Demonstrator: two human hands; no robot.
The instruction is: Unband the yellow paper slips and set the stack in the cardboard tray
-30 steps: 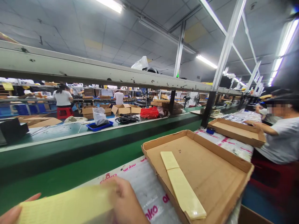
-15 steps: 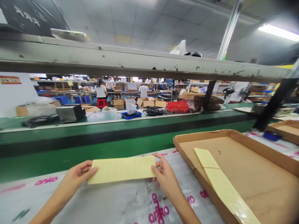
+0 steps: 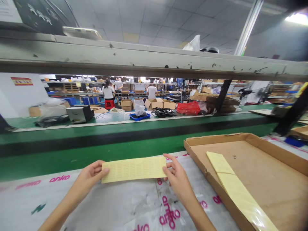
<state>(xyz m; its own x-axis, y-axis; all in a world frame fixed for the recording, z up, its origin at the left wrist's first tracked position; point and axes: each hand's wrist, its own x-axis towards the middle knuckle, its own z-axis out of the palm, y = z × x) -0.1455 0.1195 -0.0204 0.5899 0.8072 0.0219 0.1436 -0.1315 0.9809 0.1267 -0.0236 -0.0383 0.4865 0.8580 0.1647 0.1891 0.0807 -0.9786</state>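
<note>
The bench [image 3: 108, 208] is the biggest thing here. It runs under and in front of the hands, with a plastic cover that has pink letters on it. The cover looks smooth, so paper would likely slide on it with ease. Past the hands is a long green strip [image 3: 60, 157].

Next in size is the cardboard tray [image 3: 271, 173], to the right of the right hand. Its low walls look stiff enough to lift by.

In the tray, near the wall closest to the right hand, lies a long yellow pile [image 3: 237, 189]. A thin line goes across it — maybe a band, I can't tell. One end shines, so it may be slick. It would be best to grab it near the middle, so the ends don't flop.

The yellow sheet [image 3: 134, 169] is smaller, and it is stretched between the two hands. It looks light and thin, like paper, with faint rows of marks. It would bend or crease with a hard squeeze. I can't tell if it is one layer or more.

The left hand [image 3: 92, 173] pinches one short end, thumb on top. The right hand [image 3: 174, 173] pinches the other. Those ends are good spots — a soft pinch at each holds it flat.
</note>
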